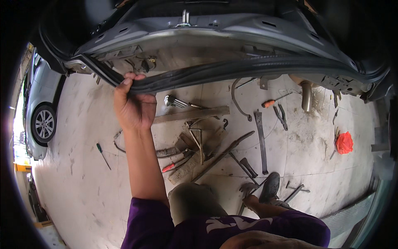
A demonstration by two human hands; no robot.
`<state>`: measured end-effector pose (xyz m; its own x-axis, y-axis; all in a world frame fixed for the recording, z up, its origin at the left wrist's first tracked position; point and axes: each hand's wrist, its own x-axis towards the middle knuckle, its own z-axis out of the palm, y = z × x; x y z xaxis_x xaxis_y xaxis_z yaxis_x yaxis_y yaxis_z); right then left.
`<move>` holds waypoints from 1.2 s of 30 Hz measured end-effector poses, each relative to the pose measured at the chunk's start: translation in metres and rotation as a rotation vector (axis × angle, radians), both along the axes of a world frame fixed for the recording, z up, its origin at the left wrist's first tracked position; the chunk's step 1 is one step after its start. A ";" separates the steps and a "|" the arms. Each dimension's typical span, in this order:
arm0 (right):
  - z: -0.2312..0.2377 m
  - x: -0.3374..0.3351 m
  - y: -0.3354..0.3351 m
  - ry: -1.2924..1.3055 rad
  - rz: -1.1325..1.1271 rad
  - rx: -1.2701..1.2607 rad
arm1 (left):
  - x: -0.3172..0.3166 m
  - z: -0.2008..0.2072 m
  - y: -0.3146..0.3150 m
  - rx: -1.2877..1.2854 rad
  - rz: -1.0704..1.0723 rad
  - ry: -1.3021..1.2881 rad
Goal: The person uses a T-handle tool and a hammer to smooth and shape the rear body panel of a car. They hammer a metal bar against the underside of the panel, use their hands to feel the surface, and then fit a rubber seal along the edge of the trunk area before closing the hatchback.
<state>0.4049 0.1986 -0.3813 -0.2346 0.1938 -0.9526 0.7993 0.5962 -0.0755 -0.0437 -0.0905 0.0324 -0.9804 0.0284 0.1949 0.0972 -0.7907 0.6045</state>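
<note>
My left hand [136, 101] is closed around a long black rubber seal strip [199, 76], thumb and fingertips at its upper edge. The strip runs left and right along the grey car body [244, 27], sagging below the opening's edge; a metal latch loop [185, 18] stands above it. Low down, beside my shoe [270, 186], my right hand [248, 191] is near a dark bar [241, 208]. Its fingers are dark and small, so I cannot tell whether they grip the bar.
Across the floor [83, 182] lie a hex key set [176, 101], pliers [281, 117], an orange-handled screwdriver [269, 103], a green-handled screwdriver [103, 155], wooden boards [195, 114] and a red bundle [344, 143]. A tailpipe [306, 97] juts out below; another car [43, 108] stands left.
</note>
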 end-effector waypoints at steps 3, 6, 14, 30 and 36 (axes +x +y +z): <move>0.034 -0.002 0.004 0.347 -0.039 0.089 | -0.002 -0.005 0.003 0.019 0.007 -0.010; 0.020 0.000 0.028 0.489 -0.105 -0.051 | 0.003 -0.010 0.003 0.048 0.028 -0.055; 0.155 -0.122 0.068 0.991 -0.957 -0.141 | 0.005 0.004 0.007 -0.074 0.027 -0.138; 0.359 -0.202 0.121 1.226 -1.527 -0.683 | -0.004 0.048 0.037 -0.326 0.386 -0.477; 0.416 -0.195 0.103 0.964 -1.529 -0.716 | 0.002 0.079 0.047 -0.398 0.354 -0.597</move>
